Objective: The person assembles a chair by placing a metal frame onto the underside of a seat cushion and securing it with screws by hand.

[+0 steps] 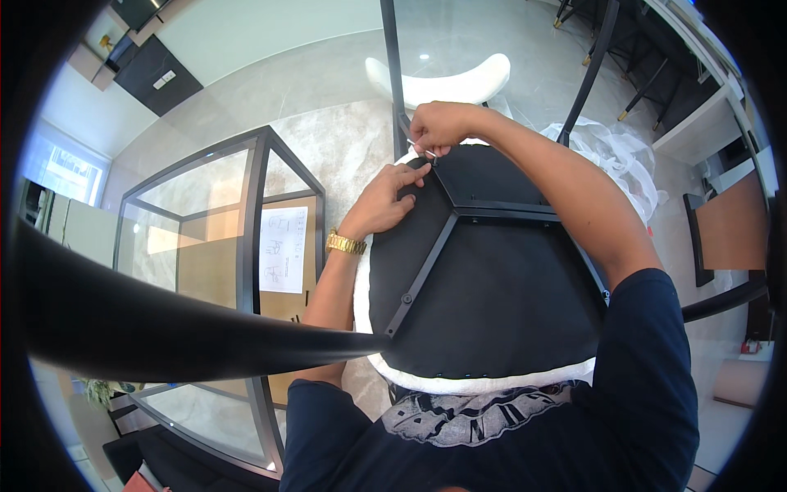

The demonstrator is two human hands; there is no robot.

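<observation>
An upturned chair seat (508, 295) with a black underside and white padded rim lies in front of me. A black metal frame (432, 266) with bars and legs is set on it. At its far left corner my right hand (443, 125) is closed on a thin silver rod, seemingly a hex key (425, 149), its tip close to a bolt (435, 162). My left hand (384, 199), wearing a gold watch (346, 243) on the wrist, lies on the seat's left edge. Its fingers are stretched out, with the fingertips beside the bolt.
One black leg (205, 340) juts toward me at the left. Beyond it stands a glass-sided, black-framed table (254, 221) with a paper sheet (283, 248). A white curved backrest (443, 86) lies behind the seat, and clear plastic wrap (615, 160) at the right.
</observation>
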